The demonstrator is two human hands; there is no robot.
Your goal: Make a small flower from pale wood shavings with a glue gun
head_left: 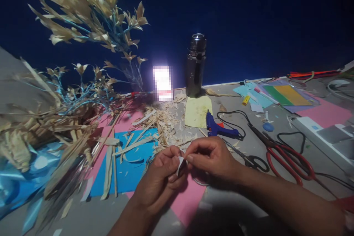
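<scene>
My left hand (163, 179) is closed, with a small white piece (179, 165) pinched between thumb and fingers; it looks like paper or tape. Right beside it, my right hand (211, 158) has thumb and forefinger pressed together, meeting the left fingertips. Whatever it grips is too small to make out. Beneath both hands lies a pink sheet (190, 202). Just beyond the right hand rests a blue hot glue gun (221, 129), its nozzle over a yellow sheet (197, 112). Black-handled scissors (253, 160) lie to the right, partly hidden by my forearm.
Large red-handled scissors (290, 160) lie at right, near a white box-like object (326, 136). A dark flask (195, 68) stands at the back. Dried husk flowers (91, 14) rise at left, above husk strips (107, 169) on a blue sheet (128, 184). Shavings (166, 125) litter the middle.
</scene>
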